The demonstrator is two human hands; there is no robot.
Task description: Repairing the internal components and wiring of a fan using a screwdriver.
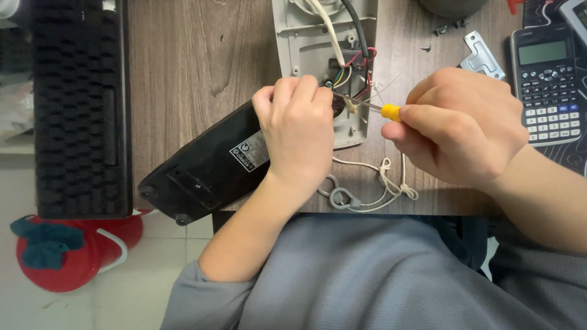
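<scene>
Right hand [458, 125] was clenched around a screwdriver [374, 108], only the yellow end of its handle showing past the fingers, the thin metal shaft running left and slightly up toward the wiring. Left hand [299, 131] lay knuckles-up over the joint between two housings, fingers curled down against the pale one; whether it gripped anything under the palm could not be told. Screwdriver tip met the left fingertips at a cluster of coloured wires [354, 67], red, yellow and dark, inside an open light-grey plastic housing [306, 43] lying on the wooden tabletop [195, 61]. A white cable and a black cable ran up out of that housing toward the far edge. Under the left wrist, a black plastic base [195, 177] lay angled, its near corner overhanging the table edge, a small white label on it. Just near the hands, a looped white cord [385, 180] with a grey ring pull lay on the wood. Farther right, a bent metal bracket [483, 56] and a few loose screws, then a dark calculator [549, 85]. Far left, a black keyboard [79, 110]. Below it on the floor, a red container [79, 250] with a teal cloth on top. Grey sleeves and lap in the foreground.
</scene>
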